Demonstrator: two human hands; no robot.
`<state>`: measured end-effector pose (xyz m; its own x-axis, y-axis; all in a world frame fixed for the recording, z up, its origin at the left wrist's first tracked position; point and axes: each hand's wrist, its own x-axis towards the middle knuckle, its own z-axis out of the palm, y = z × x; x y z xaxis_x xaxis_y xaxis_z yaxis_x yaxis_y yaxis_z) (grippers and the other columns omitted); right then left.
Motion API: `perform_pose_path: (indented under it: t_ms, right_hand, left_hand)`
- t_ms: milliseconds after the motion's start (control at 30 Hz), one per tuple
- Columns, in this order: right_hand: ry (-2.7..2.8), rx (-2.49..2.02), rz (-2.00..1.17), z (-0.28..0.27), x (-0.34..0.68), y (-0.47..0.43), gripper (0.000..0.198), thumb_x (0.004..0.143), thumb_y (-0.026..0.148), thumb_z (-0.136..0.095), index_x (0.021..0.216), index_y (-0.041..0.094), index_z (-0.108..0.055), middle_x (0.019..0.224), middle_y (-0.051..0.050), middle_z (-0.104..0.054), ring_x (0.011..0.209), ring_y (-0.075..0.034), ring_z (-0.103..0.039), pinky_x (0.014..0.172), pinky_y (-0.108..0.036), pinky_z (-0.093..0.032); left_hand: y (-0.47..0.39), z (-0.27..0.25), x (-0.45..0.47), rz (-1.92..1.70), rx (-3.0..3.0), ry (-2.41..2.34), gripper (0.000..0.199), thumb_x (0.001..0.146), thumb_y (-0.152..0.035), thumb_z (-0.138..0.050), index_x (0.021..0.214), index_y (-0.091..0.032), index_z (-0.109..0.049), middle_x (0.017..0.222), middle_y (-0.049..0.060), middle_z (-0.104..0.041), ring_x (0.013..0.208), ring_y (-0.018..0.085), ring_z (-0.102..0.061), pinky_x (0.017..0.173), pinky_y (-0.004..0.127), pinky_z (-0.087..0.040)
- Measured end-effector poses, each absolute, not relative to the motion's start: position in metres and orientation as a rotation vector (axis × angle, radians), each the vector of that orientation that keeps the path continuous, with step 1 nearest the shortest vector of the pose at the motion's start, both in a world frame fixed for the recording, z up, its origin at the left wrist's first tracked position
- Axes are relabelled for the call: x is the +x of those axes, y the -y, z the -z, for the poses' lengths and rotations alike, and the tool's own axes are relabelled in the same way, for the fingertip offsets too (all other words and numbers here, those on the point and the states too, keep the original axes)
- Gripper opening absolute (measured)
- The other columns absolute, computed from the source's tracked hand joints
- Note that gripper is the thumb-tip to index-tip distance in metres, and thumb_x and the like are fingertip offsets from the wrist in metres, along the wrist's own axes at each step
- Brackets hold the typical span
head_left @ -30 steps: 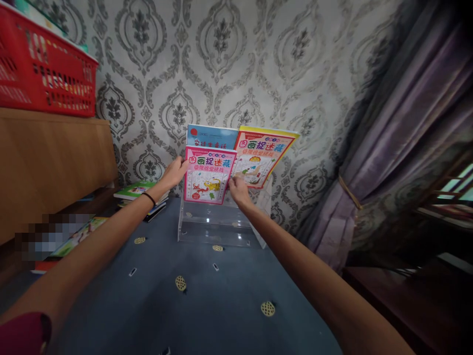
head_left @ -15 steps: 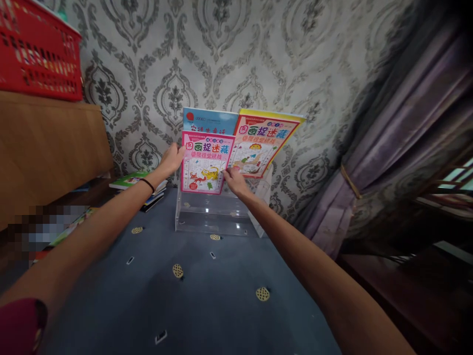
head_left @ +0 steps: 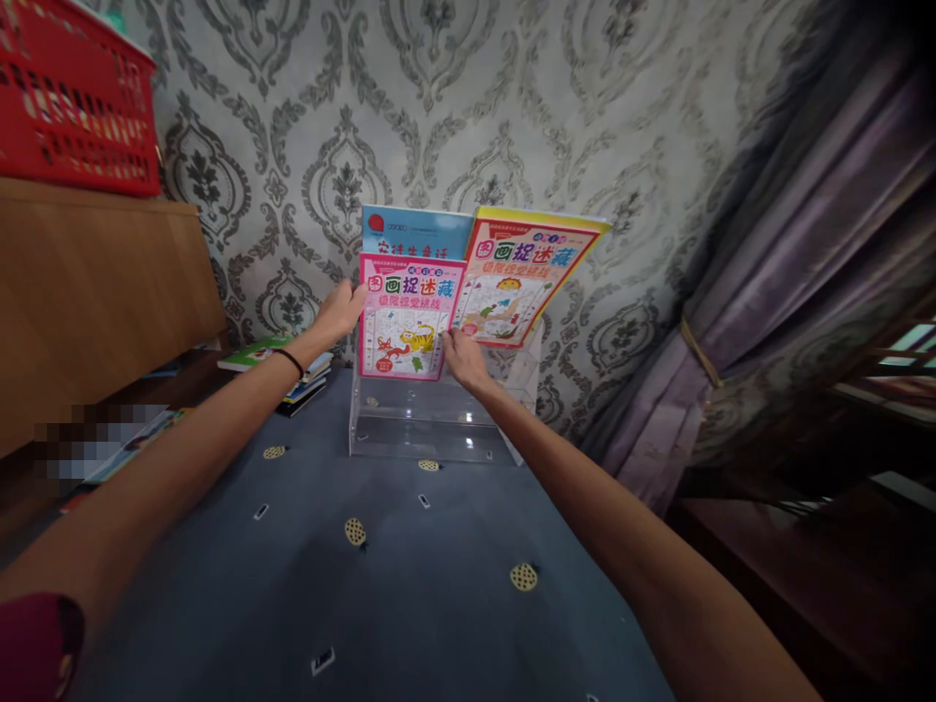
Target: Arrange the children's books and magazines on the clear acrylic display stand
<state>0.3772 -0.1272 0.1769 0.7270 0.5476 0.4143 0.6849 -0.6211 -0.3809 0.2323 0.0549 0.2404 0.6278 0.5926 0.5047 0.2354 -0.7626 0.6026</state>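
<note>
Both my hands are on a pink-bordered picture book [head_left: 410,320] that stands in a clear acrylic book rack [head_left: 431,444]. My left hand [head_left: 342,310] grips its left edge near the top. Lower down, my right hand [head_left: 465,359] is closed on its right edge; the fingertips behind the cover are hidden. Behind it rises a blue book [head_left: 416,229], partly covered. To the right a red-and-yellow-bordered picture book [head_left: 516,283] leans in the rack, tilted to the right. The lower tiers of the rack hold no books.
A stack of books [head_left: 307,385] lies left of the rack on the dark blue patterned cloth [head_left: 431,595]. A red basket [head_left: 80,107] sits on a wooden cabinet [head_left: 102,302] at the left. Purple curtains [head_left: 797,263] hang at the right, before the patterned wall.
The view has shifted slightly. Both hands stay on the pink-bordered book, which has hardly moved in the rack.
</note>
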Motion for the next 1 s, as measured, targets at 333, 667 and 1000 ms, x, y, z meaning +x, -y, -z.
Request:
perform_pose_path:
  t_ms: [333, 667, 1000]
  right_hand:
    - [0.921, -2.323, 0.438, -0.174, 0.370, 0.135, 0.037, 0.107, 0.035, -0.033, 0.115, 0.015, -0.063, 0.113, -0.017, -0.073, 0.106, -0.029, -0.067, 0.085, -0.032, -0.045]
    - [0.905, -2.144, 0.551, -0.181, 0.376, 0.132, 0.042, 0.106, 0.036, -0.029, 0.116, 0.015, -0.064, 0.110, -0.016, -0.072, 0.103, -0.028, -0.066, 0.085, -0.035, -0.046]
    - [0.872, -2.141, 0.556, -0.190, 0.376, 0.129, 0.037, 0.103, 0.032, -0.032, 0.111, 0.016, -0.065, 0.101, -0.014, -0.073, 0.094, -0.027, -0.065, 0.081, -0.035, -0.047]
  left_hand:
    - [-0.056, -0.236, 0.225, -0.999, 2.454, -0.641, 0.039, 0.101, -0.038, -0.033, 0.118, -0.014, -0.059, 0.114, 0.016, -0.072, 0.107, 0.029, -0.068, 0.091, 0.039, -0.054]
    - [-0.050, -0.239, 0.220, -1.012, 2.516, -0.657, 0.037, 0.102, -0.037, -0.033, 0.116, -0.014, -0.058, 0.114, 0.018, -0.072, 0.108, 0.030, -0.068, 0.090, 0.039, -0.052]
    - [-0.042, -0.241, 0.217, -1.019, 2.596, -0.672, 0.028, 0.102, -0.030, -0.032, 0.114, -0.019, -0.055, 0.111, 0.015, -0.072, 0.105, 0.029, -0.068, 0.089, 0.038, -0.050]
